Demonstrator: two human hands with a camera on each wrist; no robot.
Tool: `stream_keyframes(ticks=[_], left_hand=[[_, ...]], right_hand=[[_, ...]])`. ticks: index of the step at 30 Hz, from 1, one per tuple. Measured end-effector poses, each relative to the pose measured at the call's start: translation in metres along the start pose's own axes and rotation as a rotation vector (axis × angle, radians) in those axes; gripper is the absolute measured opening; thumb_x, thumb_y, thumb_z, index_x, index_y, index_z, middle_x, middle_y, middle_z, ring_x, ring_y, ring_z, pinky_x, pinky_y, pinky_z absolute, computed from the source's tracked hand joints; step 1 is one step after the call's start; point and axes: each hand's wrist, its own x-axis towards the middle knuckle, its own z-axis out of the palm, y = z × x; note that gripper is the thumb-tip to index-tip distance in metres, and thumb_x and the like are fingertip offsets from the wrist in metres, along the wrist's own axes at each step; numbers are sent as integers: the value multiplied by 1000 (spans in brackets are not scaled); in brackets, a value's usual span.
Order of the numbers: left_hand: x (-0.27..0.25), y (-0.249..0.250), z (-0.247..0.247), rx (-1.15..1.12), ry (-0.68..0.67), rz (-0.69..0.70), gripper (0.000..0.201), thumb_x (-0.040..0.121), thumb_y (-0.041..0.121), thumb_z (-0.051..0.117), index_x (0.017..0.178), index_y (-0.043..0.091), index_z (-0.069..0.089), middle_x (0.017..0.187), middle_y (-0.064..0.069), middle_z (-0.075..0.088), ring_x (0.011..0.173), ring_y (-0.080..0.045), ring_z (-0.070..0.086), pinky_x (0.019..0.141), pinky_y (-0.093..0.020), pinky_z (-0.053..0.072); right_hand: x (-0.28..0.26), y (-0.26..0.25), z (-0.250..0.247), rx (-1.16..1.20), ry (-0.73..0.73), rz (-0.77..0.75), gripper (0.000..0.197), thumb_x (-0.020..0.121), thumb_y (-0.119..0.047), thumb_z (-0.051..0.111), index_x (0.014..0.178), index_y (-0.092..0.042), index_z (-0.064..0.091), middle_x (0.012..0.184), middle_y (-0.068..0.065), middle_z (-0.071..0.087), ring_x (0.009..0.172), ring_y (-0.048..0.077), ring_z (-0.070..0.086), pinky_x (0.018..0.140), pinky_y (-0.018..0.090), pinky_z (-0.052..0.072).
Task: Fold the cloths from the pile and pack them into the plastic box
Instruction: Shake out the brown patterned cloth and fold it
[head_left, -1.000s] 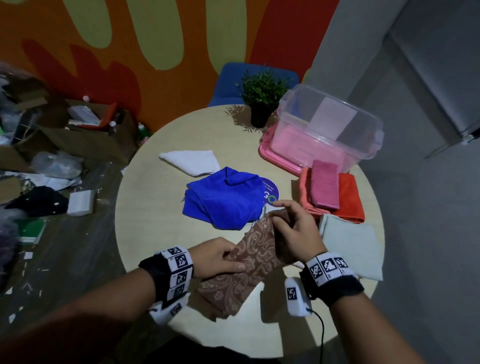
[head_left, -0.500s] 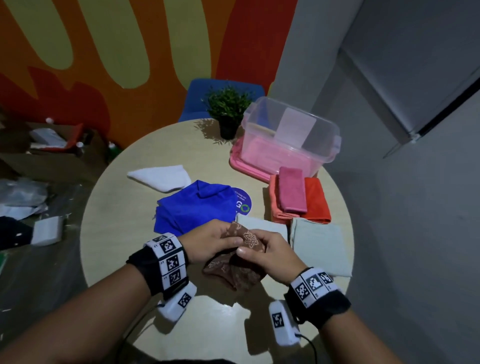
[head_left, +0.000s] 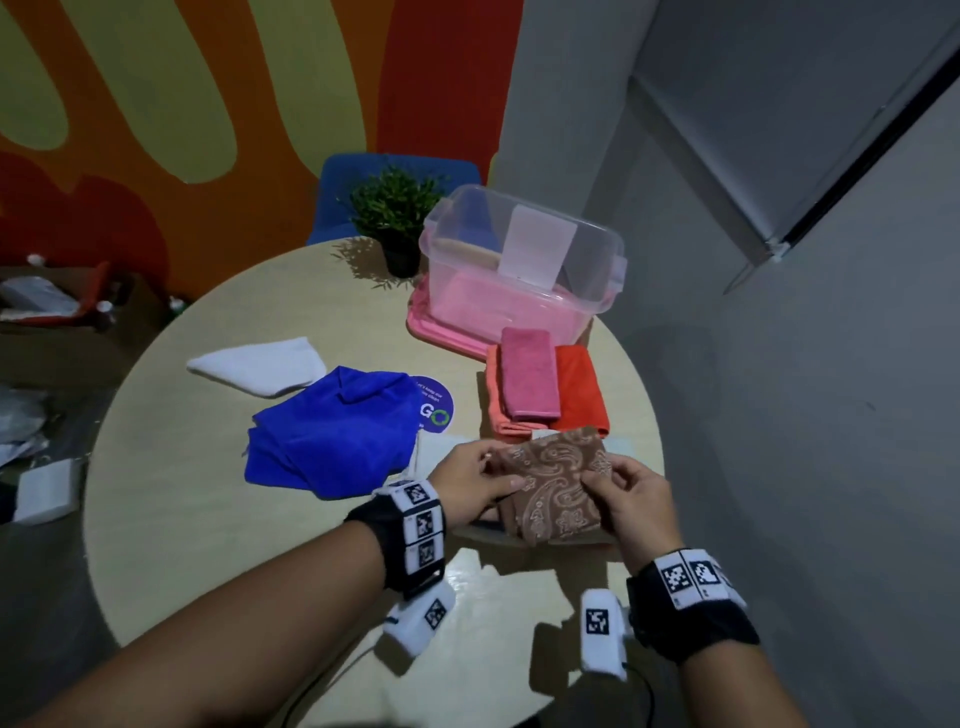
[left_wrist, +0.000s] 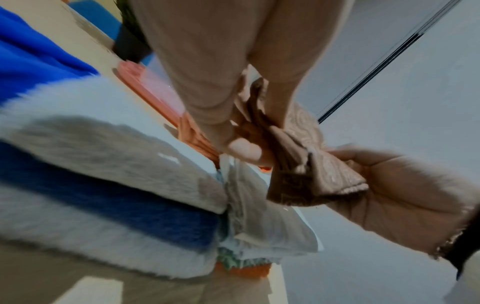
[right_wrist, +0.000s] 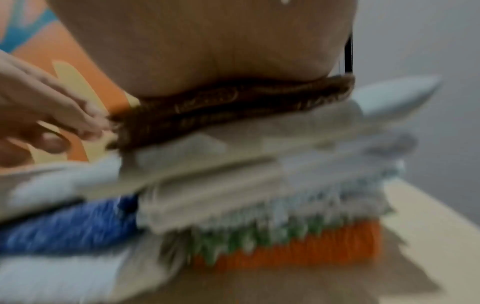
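Both hands – left hand (head_left: 475, 480), right hand (head_left: 631, 499) – pinch the brown cloth (head_left: 553, 488); only wrist views reveal the stack (right_wrist: 259, 195) beneath

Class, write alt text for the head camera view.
Both hands, left hand and right hand, pinch a folded brown patterned cloth over a round table. Behind lie a blue cloth, folded cloths and a clear plastic box.

The head camera looks down from above at the round table (head_left: 208, 509), while both wrist cameras sit low and close, sharing the brown cloth (head_left: 550, 483) between the hands.
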Motion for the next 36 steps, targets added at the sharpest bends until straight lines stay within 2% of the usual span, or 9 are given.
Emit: stream_keyframes(ticks=[3, 6, 11, 14, 17, 21, 26, 30, 36], left_hand=[[26, 4, 27, 130, 102, -24, 40, 83, 6, 76, 115, 24, 61, 98, -8, 66, 82, -25, 70, 69, -42, 62], [36, 2, 30, 519, 238, 97, 32, 86, 16, 71, 114, 25, 60, 93, 4, 60, 80, -17, 64, 75, -31, 56], [28, -13, -3, 608, 362, 105, 19, 92, 10, 55, 87, 28, 62, 91, 3, 66, 82, -13, 62, 72, -26, 49], [15, -26, -37, 629, 522, 62, 26, 91, 6, 49, 81, 27, 59, 92, 4, 63, 89, -19, 59, 74, -31, 49], [1, -40, -80, 808, 680, -37, 33, 85, 1, 50, 104, 26, 60, 108, 7, 56, 106, -24, 48, 82, -40, 46], [-9, -73, -128, 1106, 479, -320, 63, 86, 30, 64, 142, 34, 37, 147, 5, 35, 134, -27, 30, 99, -46, 39], [-6, -82, -151, 949, 568, -200, 27, 95, 28, 58, 121, 22, 60, 118, -6, 57, 114, -36, 49, 82, -46, 50], [-11, -54, -158, 645, 779, -60, 22, 101, 22, 45, 91, 10, 60, 86, -12, 63, 83, -37, 61, 71, -42, 49], [-50, 24, -144, 442, 675, 236, 25, 107, 23, 36, 94, 14, 56, 89, 2, 60, 77, -13, 55, 71, -23, 33]], right_hand=[[21, 2, -22, -467, 226, 11, 39, 83, -16, 76, 119, -7, 64, 99, 9, 72, 92, 26, 67, 83, 34, 51], [25, 2, -21, -985, 334, -146, 49, 89, -39, 65, 133, -21, 53, 139, 8, 49, 128, 34, 45, 104, 44, 39], [40, 38, 24, -1368, 12, -145, 74, 91, -73, 21, 155, -37, 14, 166, 3, 1, 151, 37, -3, 118, 58, 2], [46, 64, 36, -1433, 29, -100, 80, 90, -74, 10, 156, -32, -4, 164, 8, -17, 149, 40, -14, 117, 63, 1], [48, 72, 36, -1434, 85, -132, 81, 90, -73, 11, 157, -29, -3, 164, 9, -16, 149, 40, -12, 117, 63, 3], [48, 71, 36, -1366, 116, -143, 85, 90, -73, 24, 156, -25, 1, 165, 4, -12, 150, 35, -12, 119, 60, 2], [38, 58, 34, -1148, 233, -210, 82, 90, -68, 36, 153, -23, 11, 164, 2, 1, 150, 28, -11, 119, 60, -1], [22, 29, 51, -954, 346, -445, 65, 87, -54, 45, 141, -20, 32, 155, 6, 24, 142, 32, 20, 113, 58, 19], [-10, -7, 113, -732, -199, -583, 33, 95, -33, 60, 125, -22, 55, 124, -7, 57, 111, 10, 53, 96, 32, 46]])
